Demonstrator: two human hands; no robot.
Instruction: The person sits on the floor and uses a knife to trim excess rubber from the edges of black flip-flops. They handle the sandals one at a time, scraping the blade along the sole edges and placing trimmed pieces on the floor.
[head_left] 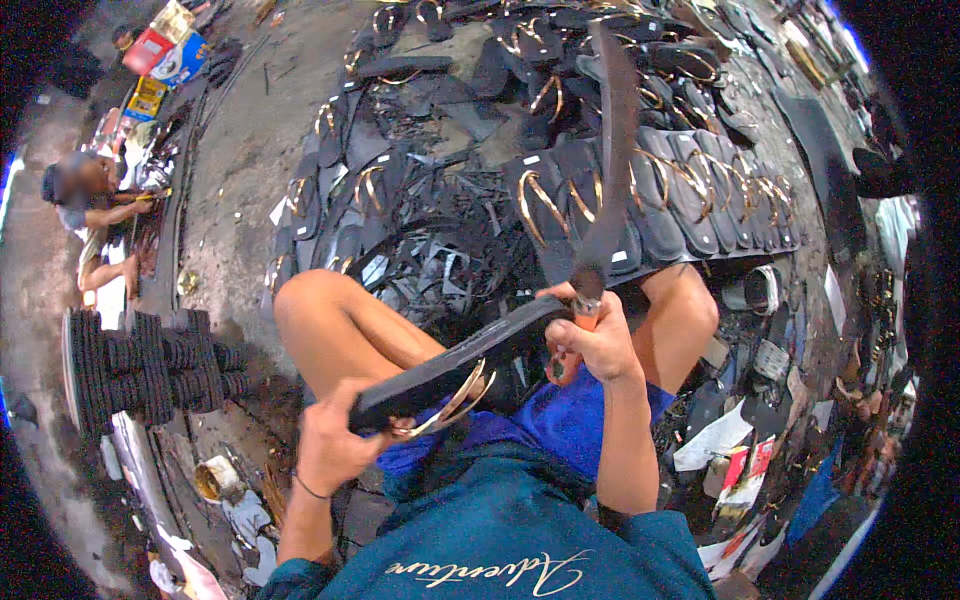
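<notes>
A black sandal (460,355) with thin gold straps is held edge-up across my lap. My left hand (335,440) is closed around its left end, beside the straps. In my right hand (605,340) is the orange handle of a long knife (617,150). Its dark, curved blade points away from me, over the sandals on the floor. The right fist sits against the sandal's far end; whether its fingertips also press on the sole I cannot tell. The blade's near end lies just beyond that end.
Rows of black sandals (690,195) with gold straps lie ahead and right. Dark scraps (430,265) heap up between my knees. Stacked black soles (150,365) stand at left. Another person (95,195) sits far left near a colourful box (165,45). Scraps litter the right side.
</notes>
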